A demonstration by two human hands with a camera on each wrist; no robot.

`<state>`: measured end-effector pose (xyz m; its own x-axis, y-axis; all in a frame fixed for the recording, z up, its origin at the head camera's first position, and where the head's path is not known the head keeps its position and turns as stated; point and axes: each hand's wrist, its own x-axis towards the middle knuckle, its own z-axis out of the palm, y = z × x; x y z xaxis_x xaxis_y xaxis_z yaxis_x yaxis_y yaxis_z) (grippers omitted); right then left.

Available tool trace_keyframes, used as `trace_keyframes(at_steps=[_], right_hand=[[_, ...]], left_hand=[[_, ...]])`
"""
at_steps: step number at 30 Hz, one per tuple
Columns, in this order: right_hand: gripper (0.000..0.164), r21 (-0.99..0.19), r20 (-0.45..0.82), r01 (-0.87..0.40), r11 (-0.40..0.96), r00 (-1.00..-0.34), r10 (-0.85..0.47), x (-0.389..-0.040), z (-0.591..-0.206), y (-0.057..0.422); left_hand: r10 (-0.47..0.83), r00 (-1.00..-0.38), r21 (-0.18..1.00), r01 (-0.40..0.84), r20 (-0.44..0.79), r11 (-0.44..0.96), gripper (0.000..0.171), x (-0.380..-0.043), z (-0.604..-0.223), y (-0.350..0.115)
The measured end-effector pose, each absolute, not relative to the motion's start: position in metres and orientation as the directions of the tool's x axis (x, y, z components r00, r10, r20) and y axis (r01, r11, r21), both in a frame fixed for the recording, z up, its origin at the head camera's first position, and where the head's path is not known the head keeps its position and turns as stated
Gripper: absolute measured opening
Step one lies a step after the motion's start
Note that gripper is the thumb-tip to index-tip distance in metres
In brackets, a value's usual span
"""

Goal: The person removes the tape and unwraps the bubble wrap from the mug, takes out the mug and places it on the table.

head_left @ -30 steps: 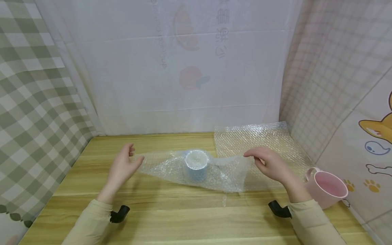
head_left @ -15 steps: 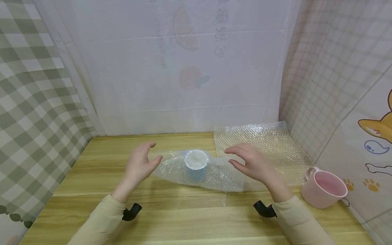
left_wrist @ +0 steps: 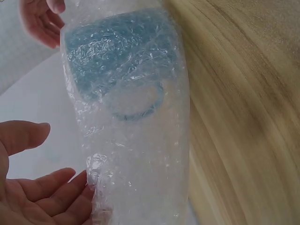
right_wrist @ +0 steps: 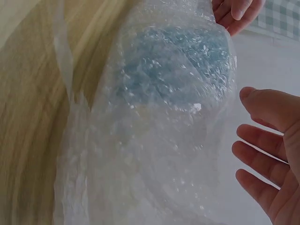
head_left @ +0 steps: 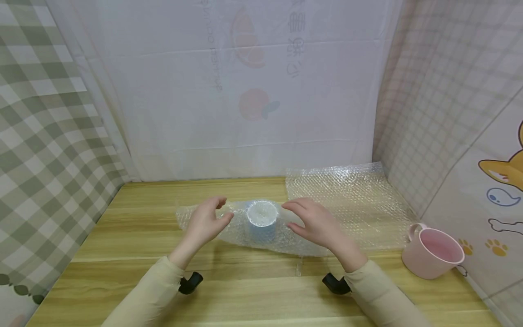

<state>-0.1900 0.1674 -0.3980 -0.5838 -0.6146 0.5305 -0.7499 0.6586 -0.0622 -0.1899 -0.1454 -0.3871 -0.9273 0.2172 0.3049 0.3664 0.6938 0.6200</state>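
Observation:
A light blue mug (head_left: 262,225) stands upright in the middle of the table, wrapped in clear bubble wrap (head_left: 294,245) whose loose ends spread to both sides. Through the film, the left wrist view shows its ring-shaped handle (left_wrist: 139,111). My left hand (head_left: 206,221) is just left of the mug over the wrap's left end, thumb and fingers apart; whether its fingertips touch the film is unclear. On the mug's right side, my right hand (head_left: 314,222) hovers by the wrap with thumb and fingers spread, holding nothing.
A flat sheet of bubble wrap (head_left: 347,195) lies at the back right of the wooden table (head_left: 229,290). A pink mug (head_left: 425,254) stands near the right wall. A strip of clear tape (head_left: 299,266) sticks out from the wrap's front edge. Cloth walls surround the table.
Both hands have come inward from the wrap's outer ends toward the blue mug. The wrap's left tip now shows beyond my left hand. The mug has stayed in place.

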Motion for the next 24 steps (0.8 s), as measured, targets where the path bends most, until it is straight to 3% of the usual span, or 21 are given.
trace_keyframes(at_steps=[9, 24], right_hand=[[0.049, -0.081, 0.476, -0.724, 0.685, -0.632, -0.612, -0.194, -0.404, 0.158], [0.041, -0.044, 0.512, -0.747, 0.663, -0.587, -0.627, -0.199, -0.407, 0.153]], left_hand=[[0.169, -0.97, 0.764, 0.24, 0.172, 0.599, 0.039, -0.198, -0.392, -0.147], [0.192, -0.975, 0.769, 0.21, 0.115, 0.604, 0.023, -0.208, -0.396, -0.14]])
